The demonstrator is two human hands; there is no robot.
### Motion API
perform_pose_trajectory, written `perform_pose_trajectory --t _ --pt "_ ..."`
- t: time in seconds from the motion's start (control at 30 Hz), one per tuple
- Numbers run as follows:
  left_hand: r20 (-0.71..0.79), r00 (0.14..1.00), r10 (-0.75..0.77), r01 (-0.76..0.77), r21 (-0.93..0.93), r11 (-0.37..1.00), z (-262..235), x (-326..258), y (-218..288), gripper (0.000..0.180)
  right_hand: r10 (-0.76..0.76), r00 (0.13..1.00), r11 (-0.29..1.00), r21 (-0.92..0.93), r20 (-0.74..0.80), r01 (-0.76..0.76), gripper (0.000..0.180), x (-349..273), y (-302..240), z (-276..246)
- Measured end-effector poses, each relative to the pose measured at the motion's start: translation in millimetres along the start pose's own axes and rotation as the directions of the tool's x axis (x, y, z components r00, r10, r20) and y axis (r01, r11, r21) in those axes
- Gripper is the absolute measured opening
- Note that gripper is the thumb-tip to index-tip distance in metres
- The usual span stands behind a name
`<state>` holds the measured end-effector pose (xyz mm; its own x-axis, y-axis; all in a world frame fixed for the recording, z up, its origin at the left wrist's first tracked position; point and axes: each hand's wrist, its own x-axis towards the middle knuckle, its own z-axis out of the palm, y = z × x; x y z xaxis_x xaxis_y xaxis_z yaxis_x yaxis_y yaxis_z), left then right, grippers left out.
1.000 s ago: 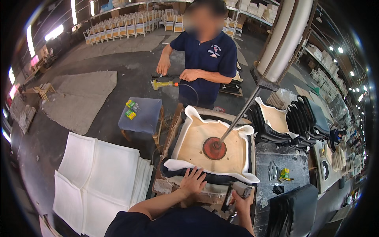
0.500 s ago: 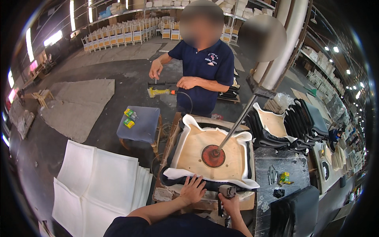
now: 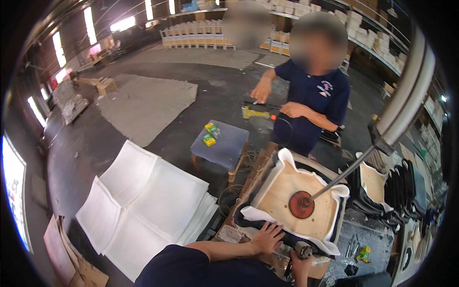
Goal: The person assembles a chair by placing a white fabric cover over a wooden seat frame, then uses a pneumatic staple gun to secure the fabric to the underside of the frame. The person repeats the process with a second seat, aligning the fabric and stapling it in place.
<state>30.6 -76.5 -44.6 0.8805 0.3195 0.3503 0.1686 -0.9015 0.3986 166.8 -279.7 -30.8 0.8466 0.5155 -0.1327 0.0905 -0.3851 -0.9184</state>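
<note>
A chair seat lies upside down on a bench in front of me, its plywood base (image 3: 272, 196) ringed by white padding and a black cover (image 3: 299, 239). A red round pad (image 3: 301, 205) on a metal rod (image 3: 345, 173) presses on the middle of the plywood. My left hand (image 3: 267, 238) rests on the seat's near edge, fingers spread over the folded black cover. Gripped in my right hand (image 3: 301, 268) is a staple gun (image 3: 303, 249), close to the near right edge of the seat. Its nose is partly hidden by its body.
Across the bench a co-worker (image 3: 311, 91) handles a yellow staple gun (image 3: 256, 113). A grey-topped stool (image 3: 217, 148) carries small yellow-green boxes. White foam sheets (image 3: 158, 201) are stacked at left. At right are a table (image 3: 334, 268) with staple strips and a pile of black seats (image 3: 406, 186).
The view has swung left, so the bench, seat and co-worker appear further right. My left hand still lies on the cover's edge, and my right hand keeps hold of the staple gun.
</note>
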Motion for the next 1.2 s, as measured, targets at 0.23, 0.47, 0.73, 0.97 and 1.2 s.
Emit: perform_pose_trajectory --t 0.23,0.47,0.73,0.97,1.2 --pt "-0.035 0.999 -0.016 0.015 -0.042 0.999 -1.3 -1.9 1.9 0.051 -0.049 0.994 0.959 -0.276 0.094 0.073 0.051 -14.4 -63.9 1.4" --pt "-0.036 0.998 -0.048 0.047 -0.03 0.998 4.1 -8.0 2.1 0.051 -0.142 0.984 0.937 -0.307 0.103 0.167 0.05 -12.6 -46.7 2.5" --pt "-0.051 0.999 0.014 -0.013 0.017 1.0 2.7 0.7 -2.8 0.05 0.121 0.991 0.993 -0.012 0.057 -0.121 0.046 -1.1 1.1 1.4" --pt "-0.038 0.999 0.02 -0.019 0.023 1.0 4.5 2.7 -1.8 0.049 0.177 0.984 0.984 0.035 0.0 -0.177 0.049 -8.2 -21.9 4.4" --pt "-0.024 1.0 0.017 -0.017 0.037 0.999 8.7 1.6 -6.1 0.048 0.002 0.998 0.987 -0.162 -0.065 -0.013 0.055 -14.5 -35.4 7.6"
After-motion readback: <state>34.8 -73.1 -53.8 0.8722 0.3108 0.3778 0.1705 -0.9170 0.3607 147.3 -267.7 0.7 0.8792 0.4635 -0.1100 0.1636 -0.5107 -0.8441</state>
